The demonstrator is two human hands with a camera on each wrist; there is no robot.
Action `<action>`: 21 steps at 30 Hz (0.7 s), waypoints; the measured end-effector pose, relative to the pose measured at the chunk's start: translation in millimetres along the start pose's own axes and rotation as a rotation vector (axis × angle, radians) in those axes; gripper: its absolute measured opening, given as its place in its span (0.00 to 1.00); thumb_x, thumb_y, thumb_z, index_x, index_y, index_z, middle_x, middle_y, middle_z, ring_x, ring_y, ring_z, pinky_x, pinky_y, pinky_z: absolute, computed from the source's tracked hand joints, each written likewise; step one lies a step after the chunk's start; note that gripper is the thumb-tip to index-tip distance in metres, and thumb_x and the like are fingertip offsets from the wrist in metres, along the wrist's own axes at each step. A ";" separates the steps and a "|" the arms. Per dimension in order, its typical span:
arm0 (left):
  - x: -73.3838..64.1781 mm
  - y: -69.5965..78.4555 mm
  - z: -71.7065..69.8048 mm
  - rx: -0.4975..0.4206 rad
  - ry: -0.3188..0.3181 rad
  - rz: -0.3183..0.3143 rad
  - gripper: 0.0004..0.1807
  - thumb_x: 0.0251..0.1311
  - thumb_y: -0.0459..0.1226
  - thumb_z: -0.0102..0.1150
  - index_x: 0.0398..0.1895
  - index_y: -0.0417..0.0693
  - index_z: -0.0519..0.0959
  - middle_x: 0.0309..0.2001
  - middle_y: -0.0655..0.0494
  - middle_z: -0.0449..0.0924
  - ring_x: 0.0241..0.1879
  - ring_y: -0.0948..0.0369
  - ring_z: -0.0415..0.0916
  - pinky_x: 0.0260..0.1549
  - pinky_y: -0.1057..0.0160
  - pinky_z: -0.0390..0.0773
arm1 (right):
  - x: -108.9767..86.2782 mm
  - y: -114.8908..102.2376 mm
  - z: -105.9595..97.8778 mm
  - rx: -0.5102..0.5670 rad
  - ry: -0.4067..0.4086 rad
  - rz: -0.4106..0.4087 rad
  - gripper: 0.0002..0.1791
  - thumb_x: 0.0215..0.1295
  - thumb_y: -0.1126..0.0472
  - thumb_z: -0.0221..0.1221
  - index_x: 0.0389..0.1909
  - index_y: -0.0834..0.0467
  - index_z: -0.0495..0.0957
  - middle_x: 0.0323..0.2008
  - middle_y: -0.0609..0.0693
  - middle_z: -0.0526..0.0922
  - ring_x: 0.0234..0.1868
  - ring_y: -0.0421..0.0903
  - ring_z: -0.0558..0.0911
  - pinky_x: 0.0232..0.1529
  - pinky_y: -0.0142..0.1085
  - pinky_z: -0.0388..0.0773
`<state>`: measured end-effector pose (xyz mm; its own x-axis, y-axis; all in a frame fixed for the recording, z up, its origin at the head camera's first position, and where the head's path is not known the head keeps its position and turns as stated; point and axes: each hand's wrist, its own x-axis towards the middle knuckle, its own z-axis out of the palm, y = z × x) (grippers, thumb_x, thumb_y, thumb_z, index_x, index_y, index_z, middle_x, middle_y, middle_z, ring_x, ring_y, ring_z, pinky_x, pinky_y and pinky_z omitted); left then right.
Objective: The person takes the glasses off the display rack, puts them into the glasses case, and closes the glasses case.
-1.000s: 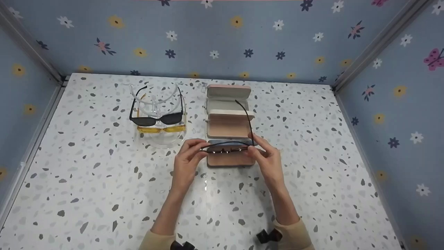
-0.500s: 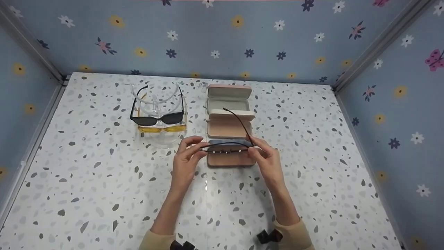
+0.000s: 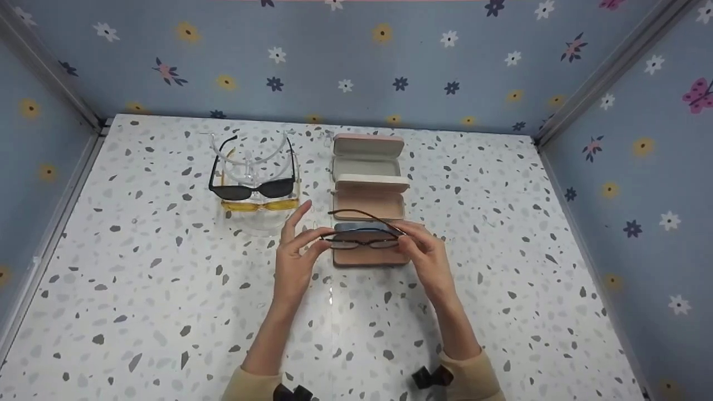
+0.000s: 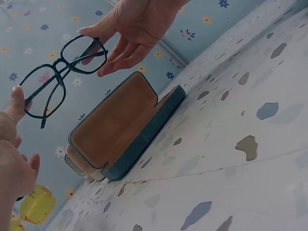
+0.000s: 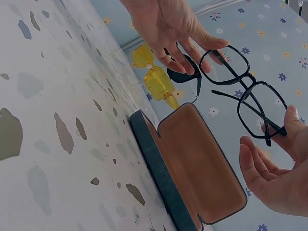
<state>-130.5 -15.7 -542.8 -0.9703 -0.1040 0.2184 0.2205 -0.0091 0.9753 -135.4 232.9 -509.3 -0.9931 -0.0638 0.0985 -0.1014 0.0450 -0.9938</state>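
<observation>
Black-framed eyeglasses (image 3: 364, 243) with clear lenses hang in the air between both hands, level in the head view. My left hand (image 3: 293, 270) pinches their left end between thumb and a finger, while its index finger points up and away. At the right end, by the hinge, my right hand (image 3: 429, 262) pinches the frame. Both temples lie folded inward behind the lenses, the right one standing off at a slant. Beneath the glasses rests an open glasses case (image 4: 120, 120), dark teal outside and tan inside; the glasses partly hide it in the head view.
Two more open glasses cases, one tan inside (image 3: 367, 206) and one grey-lined (image 3: 365, 169), line up behind. To the left, a clear display stand (image 3: 248, 161) bears black sunglasses (image 3: 234, 193) and yellow glasses (image 3: 259, 206). Flowered panels (image 3: 345, 55) enclose the speckled table (image 3: 501, 267).
The right temple has swung inward and down, from pointing away to lying nearly along the frame. The lenses have tilted into view. My left index finger has lifted away from the glasses.
</observation>
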 end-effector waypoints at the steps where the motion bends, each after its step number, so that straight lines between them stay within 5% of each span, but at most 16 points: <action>1: 0.3 -0.5 0.0 0.001 0.003 -0.001 0.11 0.60 0.36 0.70 0.45 0.54 0.91 0.77 0.64 0.63 0.81 0.63 0.50 0.76 0.46 0.60 | -0.1 0.0 -0.3 -0.003 -0.002 -0.002 0.15 0.74 0.67 0.58 0.57 0.67 0.82 0.62 0.61 0.80 0.56 0.44 0.85 0.52 0.44 0.87; 7: 1.3 0.4 0.3 0.025 0.018 -0.020 0.10 0.57 0.36 0.72 0.43 0.52 0.91 0.76 0.61 0.67 0.81 0.59 0.53 0.79 0.41 0.53 | 1.0 0.9 -2.1 -0.029 0.006 -0.016 0.12 0.73 0.69 0.58 0.50 0.71 0.83 0.62 0.65 0.79 0.60 0.43 0.81 0.51 0.29 0.81; 14: 2.0 0.7 0.6 0.073 0.041 -0.053 0.09 0.56 0.38 0.74 0.40 0.47 0.91 0.72 0.55 0.73 0.80 0.50 0.56 0.78 0.42 0.55 | 1.6 3.2 -6.5 -0.058 -0.001 -0.031 0.10 0.72 0.71 0.59 0.48 0.71 0.84 0.58 0.66 0.80 0.58 0.43 0.81 0.50 0.29 0.79; 21: 1.5 4.5 0.2 0.079 0.014 -0.150 0.12 0.59 0.44 0.74 0.41 0.49 0.91 0.69 0.63 0.74 0.78 0.58 0.59 0.75 0.49 0.64 | 2.0 1.3 -11.5 -0.110 0.024 0.001 0.07 0.68 0.69 0.64 0.43 0.68 0.87 0.54 0.61 0.80 0.57 0.44 0.79 0.52 0.31 0.82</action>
<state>-131.0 -15.7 -538.1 -0.9902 -0.1209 0.0699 0.0639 0.0529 0.9966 -138.2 244.4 -509.8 -0.9942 -0.0398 0.0998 -0.1048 0.1548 -0.9824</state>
